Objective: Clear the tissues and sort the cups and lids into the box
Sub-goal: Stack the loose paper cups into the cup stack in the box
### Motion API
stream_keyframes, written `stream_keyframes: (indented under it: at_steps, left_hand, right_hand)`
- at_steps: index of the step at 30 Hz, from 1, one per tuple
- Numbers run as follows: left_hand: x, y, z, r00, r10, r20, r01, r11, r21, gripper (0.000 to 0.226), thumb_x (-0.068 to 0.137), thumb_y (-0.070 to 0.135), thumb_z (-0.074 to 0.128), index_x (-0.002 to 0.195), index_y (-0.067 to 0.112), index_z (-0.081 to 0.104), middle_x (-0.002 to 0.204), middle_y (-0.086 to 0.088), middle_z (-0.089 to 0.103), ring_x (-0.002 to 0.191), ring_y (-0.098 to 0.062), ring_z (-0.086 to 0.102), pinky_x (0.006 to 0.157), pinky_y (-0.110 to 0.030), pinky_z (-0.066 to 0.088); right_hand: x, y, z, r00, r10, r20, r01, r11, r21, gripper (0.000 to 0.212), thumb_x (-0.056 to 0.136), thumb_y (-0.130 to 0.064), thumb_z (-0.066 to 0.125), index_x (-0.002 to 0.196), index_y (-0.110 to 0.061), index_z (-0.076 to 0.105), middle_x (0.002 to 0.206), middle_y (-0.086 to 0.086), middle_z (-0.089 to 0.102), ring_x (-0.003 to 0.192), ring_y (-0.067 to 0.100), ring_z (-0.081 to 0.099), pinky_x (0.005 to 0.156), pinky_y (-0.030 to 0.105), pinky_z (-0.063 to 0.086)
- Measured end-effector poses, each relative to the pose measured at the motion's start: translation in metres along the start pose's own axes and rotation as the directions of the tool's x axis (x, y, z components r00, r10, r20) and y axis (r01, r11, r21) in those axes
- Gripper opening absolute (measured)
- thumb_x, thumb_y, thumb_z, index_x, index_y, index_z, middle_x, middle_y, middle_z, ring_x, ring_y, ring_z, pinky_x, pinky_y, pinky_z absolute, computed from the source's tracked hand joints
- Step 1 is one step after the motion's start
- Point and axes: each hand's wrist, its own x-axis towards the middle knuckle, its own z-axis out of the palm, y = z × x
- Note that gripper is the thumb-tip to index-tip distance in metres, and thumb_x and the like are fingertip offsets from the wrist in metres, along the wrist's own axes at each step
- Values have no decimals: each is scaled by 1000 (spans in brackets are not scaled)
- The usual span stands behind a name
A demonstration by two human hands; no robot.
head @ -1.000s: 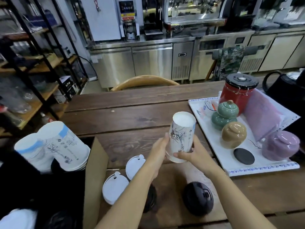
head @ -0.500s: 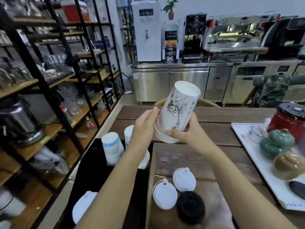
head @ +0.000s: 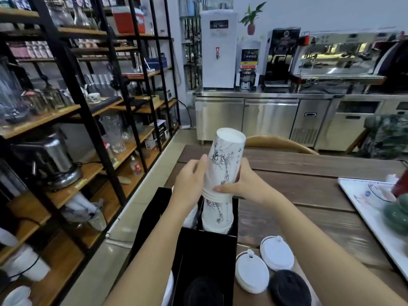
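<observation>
We are at a wooden table (head: 309,195) in a café workroom, with black-framed shelves of glassware on the left and a steel counter of machines along the back wall. At the table's left edge stands the black box (head: 207,257), open at the top. Both our forearms reach forward over it, wrists bent slightly inward. Between our hands is an upside-down stack of white paper cups (head: 223,164) printed with ink drawings, tilted a little to the right. The left hand (head: 189,184) presses its open palm and fingers flat along the stack's left side; the right hand (head: 245,186) curls round the lower right, thumb laid across the front just above the rims. So both hands are closed on the stack. Directly beneath it, a second inverted cup stack (head: 217,215) stands in the box's far compartment (whether the two stacks touch, we cannot tell). On the table beside the box lie two white lids (head: 263,268) and a black lid (head: 289,288); another dark lid (head: 203,292) shows in the near compartment.
</observation>
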Motion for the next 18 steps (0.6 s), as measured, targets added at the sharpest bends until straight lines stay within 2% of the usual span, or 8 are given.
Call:
stream_keyframes:
  at_steps: [2,5,6,8,10,13,16,18]
  left_hand:
    - [1,-15,1,999,-32,17,32,999,-5,52,89,58,37,99,14,64,102,-5,69,100,-21,63,96,-48,48]
    - [1,-34,4,995,-86,46,87,996,-17,56,89,59,36,96,11,65,99,-9,70,99,-25,64,95,-47,49]
    - [2,-40,5,993,-111,44,112,993,-23,65,85,65,35,94,7,64,98,-14,69,98,-28,64,95,-48,49]
    - [2,-51,6,983,-171,64,171,985,5,87,70,81,30,93,3,63,99,-18,69,97,-31,65,95,-48,49]
    - [3,-66,9,972,-204,116,200,979,45,101,57,94,27,94,8,66,97,-14,72,96,-29,67,95,-47,49]
    - [3,-78,11,967,-213,142,203,976,83,97,53,96,27,96,21,69,99,-3,74,98,-21,67,97,-44,48]
    - [3,-74,11,959,-234,163,221,971,93,97,56,94,29,99,14,65,105,-4,71,100,-20,65,99,-44,46]
    - [0,-71,12,959,-244,148,238,970,54,85,67,83,36,101,10,62,109,-7,69,103,-22,63,100,-42,45]
  right_hand:
    - [1,8,4,999,18,29,-16,997,-72,91,50,-36,89,125,-23,38,124,-8,51,114,9,56,98,37,49]
    - [1,18,9,995,5,100,7,992,-122,56,58,-13,86,100,-35,56,107,-15,65,100,-3,62,92,24,52]
    - [1,24,13,996,18,88,-3,985,-171,55,56,-17,87,99,-35,59,107,-14,67,102,0,63,95,30,51]
    - [0,33,20,997,36,75,-10,947,-320,64,49,-34,85,107,-35,56,113,-12,64,108,13,56,99,42,38]
    - [-1,44,26,997,68,31,-47,898,-438,64,54,-35,82,111,-31,52,115,-9,60,108,17,48,89,40,26]
    - [-4,49,30,998,63,1,-56,895,-442,64,57,-35,81,112,-28,50,115,-8,58,109,17,45,86,39,22]
    - [-4,51,31,998,69,2,-61,903,-425,63,57,-32,81,111,-29,49,114,-9,57,109,14,46,87,38,23]
    - [-5,53,31,998,62,-14,-62,915,-400,60,58,-31,81,108,-32,47,114,-11,56,109,13,47,87,37,23]
